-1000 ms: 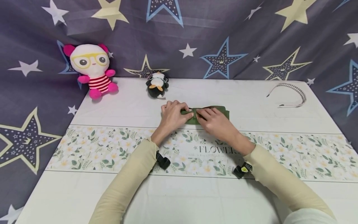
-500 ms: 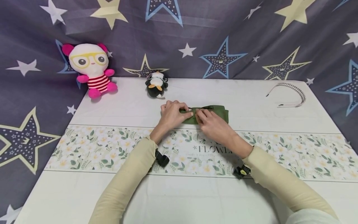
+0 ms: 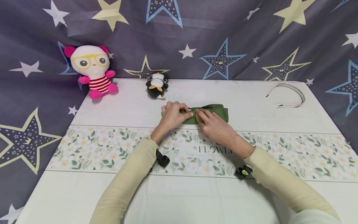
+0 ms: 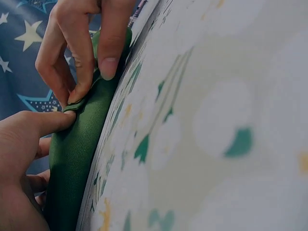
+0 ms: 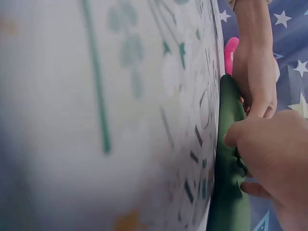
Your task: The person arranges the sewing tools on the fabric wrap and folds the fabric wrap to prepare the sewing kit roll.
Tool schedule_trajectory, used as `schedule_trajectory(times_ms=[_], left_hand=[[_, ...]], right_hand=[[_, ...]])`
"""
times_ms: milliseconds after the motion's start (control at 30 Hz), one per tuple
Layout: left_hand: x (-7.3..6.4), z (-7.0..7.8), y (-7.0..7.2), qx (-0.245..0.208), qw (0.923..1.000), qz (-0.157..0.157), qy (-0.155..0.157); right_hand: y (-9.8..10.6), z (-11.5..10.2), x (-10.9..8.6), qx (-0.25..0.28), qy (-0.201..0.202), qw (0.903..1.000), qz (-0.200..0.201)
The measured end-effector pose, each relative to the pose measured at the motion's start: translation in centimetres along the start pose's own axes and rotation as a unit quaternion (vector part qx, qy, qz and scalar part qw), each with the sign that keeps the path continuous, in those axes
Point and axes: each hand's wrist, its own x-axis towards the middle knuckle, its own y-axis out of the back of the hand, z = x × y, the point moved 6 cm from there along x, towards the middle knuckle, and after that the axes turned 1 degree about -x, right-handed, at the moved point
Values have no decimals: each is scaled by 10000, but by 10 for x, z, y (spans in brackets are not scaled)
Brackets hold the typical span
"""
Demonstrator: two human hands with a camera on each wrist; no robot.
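A green fabric piece, folded long and narrow like a pouch (image 3: 222, 113), lies across the middle of the table. My left hand (image 3: 174, 115) holds its left part, with the thumb pressing near a narrow band (image 4: 72, 107) that crosses the fabric. From the right, my right hand (image 3: 213, 124) reaches over it, and its fingertips pinch at the same band. The two hands' fingertips almost meet there. A dark gap shows along the fabric's upper edge. In the right wrist view my fingers partly cover the green fabric (image 5: 228, 192).
A pink and white plush toy (image 3: 96, 73) sits at the back left. Right of it lies a small penguin plush (image 3: 157, 86). A thin headband (image 3: 299, 93) rests at the back right. A floral-printed strip (image 3: 106, 149) crosses the table, and a starry cloth (image 3: 181, 37) hangs behind.
My right hand's fingers have shifted slightly at the band, and the dark gap on the upper edge shows more. The fabric's right end has moved slightly left. My left hand stays in place.
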Motion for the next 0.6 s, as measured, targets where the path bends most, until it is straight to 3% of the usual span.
schedule_trajectory(times_ms=[300, 600], left_hand=[[-1, -3, -2, -199, 9997, -94, 44], [3, 3, -1, -183, 9997, -164, -50]], right_hand=[[-4, -3, 1, 169, 112, 9997, 154], [-4, 2, -2, 209, 99, 9994, 267]])
